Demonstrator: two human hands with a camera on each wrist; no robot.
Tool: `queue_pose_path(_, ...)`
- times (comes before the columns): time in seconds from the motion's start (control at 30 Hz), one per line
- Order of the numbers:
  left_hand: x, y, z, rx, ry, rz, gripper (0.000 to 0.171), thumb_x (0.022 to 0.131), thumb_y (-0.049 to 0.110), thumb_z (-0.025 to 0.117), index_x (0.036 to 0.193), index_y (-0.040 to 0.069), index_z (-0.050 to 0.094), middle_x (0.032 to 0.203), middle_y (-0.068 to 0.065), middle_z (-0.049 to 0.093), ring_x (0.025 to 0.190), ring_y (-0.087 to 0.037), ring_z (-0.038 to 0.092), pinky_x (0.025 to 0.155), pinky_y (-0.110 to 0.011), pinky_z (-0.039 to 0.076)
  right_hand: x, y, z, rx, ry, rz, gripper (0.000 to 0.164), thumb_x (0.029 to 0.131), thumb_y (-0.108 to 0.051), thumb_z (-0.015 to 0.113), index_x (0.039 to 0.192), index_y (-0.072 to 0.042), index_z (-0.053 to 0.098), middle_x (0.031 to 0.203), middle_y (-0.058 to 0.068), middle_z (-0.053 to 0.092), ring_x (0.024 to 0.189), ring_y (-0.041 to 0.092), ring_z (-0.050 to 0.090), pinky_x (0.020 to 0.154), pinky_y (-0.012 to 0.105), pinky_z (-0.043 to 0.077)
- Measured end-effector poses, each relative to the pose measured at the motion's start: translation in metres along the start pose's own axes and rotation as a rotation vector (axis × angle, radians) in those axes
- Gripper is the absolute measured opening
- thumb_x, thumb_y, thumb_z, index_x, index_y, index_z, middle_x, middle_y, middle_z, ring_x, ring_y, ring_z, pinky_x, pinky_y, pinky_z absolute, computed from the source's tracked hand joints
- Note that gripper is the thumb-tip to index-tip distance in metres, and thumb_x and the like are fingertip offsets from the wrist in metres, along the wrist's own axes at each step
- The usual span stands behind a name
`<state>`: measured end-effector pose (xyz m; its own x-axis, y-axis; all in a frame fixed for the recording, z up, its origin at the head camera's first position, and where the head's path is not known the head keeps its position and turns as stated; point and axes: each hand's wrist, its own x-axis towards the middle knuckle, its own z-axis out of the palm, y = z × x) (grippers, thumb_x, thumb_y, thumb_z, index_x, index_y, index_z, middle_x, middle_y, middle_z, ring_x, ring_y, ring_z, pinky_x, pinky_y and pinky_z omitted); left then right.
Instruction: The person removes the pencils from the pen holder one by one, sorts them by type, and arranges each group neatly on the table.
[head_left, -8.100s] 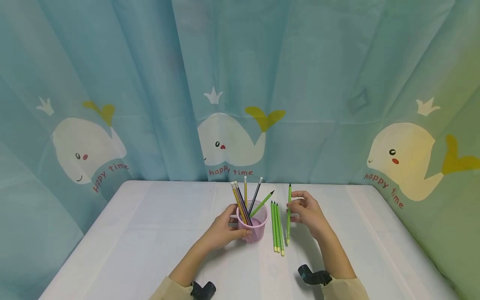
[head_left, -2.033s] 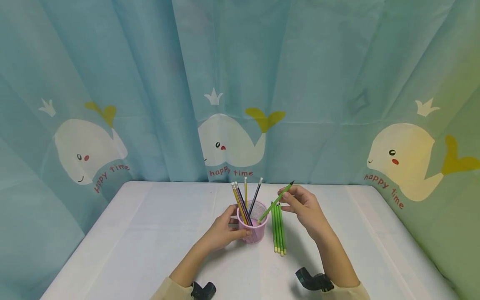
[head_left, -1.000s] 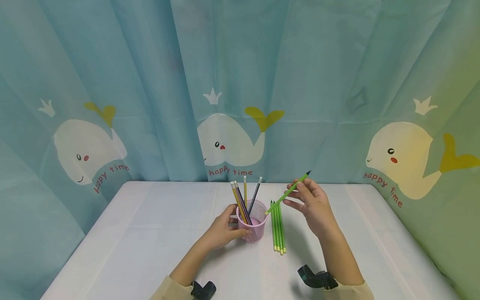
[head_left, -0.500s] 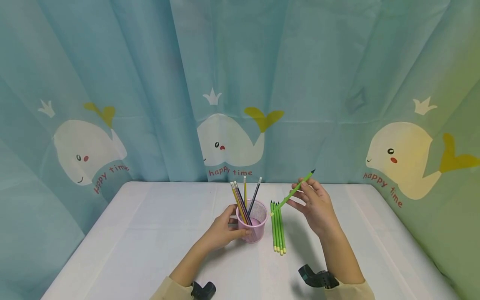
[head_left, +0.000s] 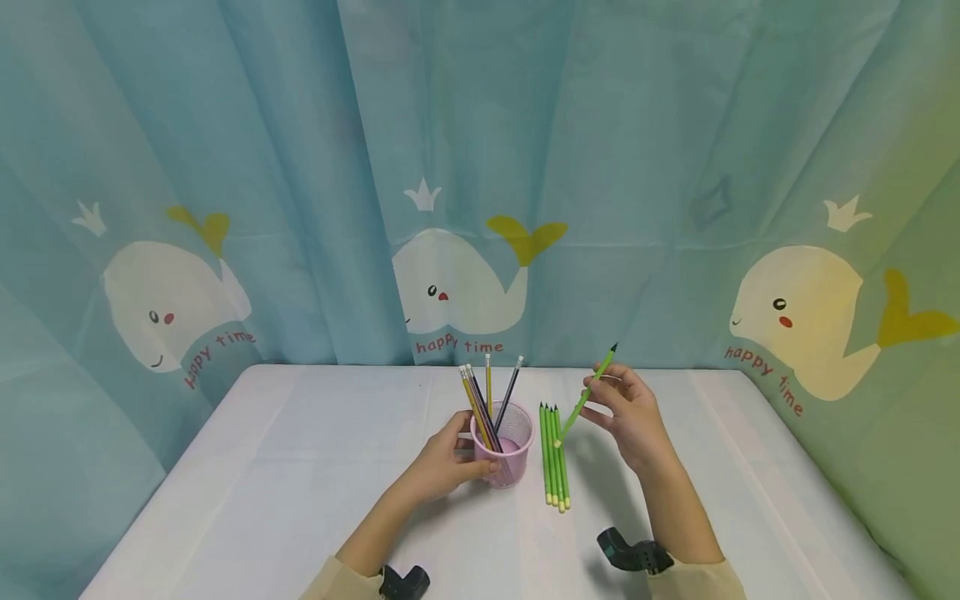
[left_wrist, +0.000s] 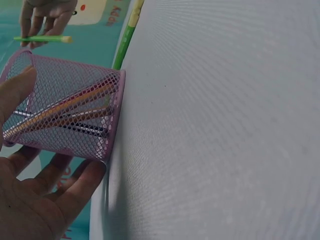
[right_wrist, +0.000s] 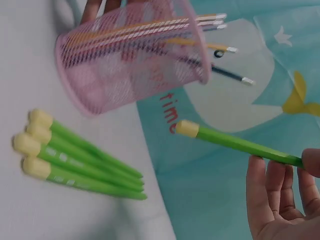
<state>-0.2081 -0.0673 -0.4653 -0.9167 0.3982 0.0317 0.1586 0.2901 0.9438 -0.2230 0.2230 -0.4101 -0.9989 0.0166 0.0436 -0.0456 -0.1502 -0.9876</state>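
My left hand (head_left: 438, 468) holds a pink mesh pencil cup (head_left: 513, 472) from its left side, thumb across the front. Several yellow and dark pencils (head_left: 509, 392) lean inside it, eraser ends up. My right hand (head_left: 632, 421) pinches a green pencil (head_left: 577, 410) near its dark point; it slants with its pale yellow end (right_wrist: 187, 129) lowest. In the head view that end overlaps a row of several green pencils (head_left: 552, 467) on the table, right of the cup. The left wrist view shows the cup's base (left_wrist: 120, 100) at the table surface.
The white table (head_left: 315, 467) ends at a blue-green curtain (head_left: 637, 150) printed with whales. Black camera mounts (head_left: 633, 554) sit at both wrists, by the sleeves (head_left: 697, 579).
The row of green pencils has gained one since the oldest frame. My right hand has lifted another green pencil out of the cup and brought it right, over the row. My left hand stays put.
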Motion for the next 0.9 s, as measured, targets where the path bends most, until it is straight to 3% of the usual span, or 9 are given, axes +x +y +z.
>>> queue_pose_path(0.23,0.001,0.001,-0.001,-0.001,0.003,0.017,0.075,0.083,0.023,0.082,0.143,0.01,0.04,0.137,-0.016,0.053,0.118,-0.036,0.061,0.095,-0.043,0.057,0.007,0.013,-0.002,-0.166,0.054,0.027,0.029,0.101,-0.018,0.059,0.126,-0.004,0.052,0.111,0.004,0.06,0.097,0.013,0.065,0.086,0.033,0.06)
queue_pose_path(0.43,-0.001,0.0,0.0,-0.005,-0.002,0.016,0.075,0.083,0.023,0.082,0.143,0.01,0.04,0.137,-0.016,0.052,0.119,-0.036,0.061,0.095,-0.044,0.057,0.011,0.024,-0.005,-0.205,0.075,0.09,0.033,0.1,-0.018,0.061,0.129,-0.004,0.053,0.113,0.007,0.06,0.095,0.013,0.065,0.084,0.031,0.061)
queue_pose_path(0.67,0.0,0.0,0.0,-0.008,0.004,0.016,0.076,0.083,0.023,0.082,0.144,0.01,0.04,0.138,-0.016,0.052,0.119,-0.036,0.06,0.097,-0.044,0.056,0.013,0.033,-0.007,-0.208,0.056,0.122,0.034,0.099,-0.015,0.06,0.13,-0.002,0.052,0.112,0.008,0.062,0.1,0.022,0.064,0.082,0.032,0.06)
queue_pose_path(0.9,-0.001,0.002,0.0,-0.007,-0.001,0.015,0.074,0.083,0.023,0.082,0.143,0.011,0.04,0.137,-0.016,0.052,0.119,-0.036,0.06,0.096,-0.043,0.056,0.013,0.042,-0.007,-0.276,0.032,0.17,0.043,0.098,-0.017,0.062,0.134,0.003,0.049,0.114,0.01,0.061,0.092,0.015,0.06,0.08,0.03,0.06)
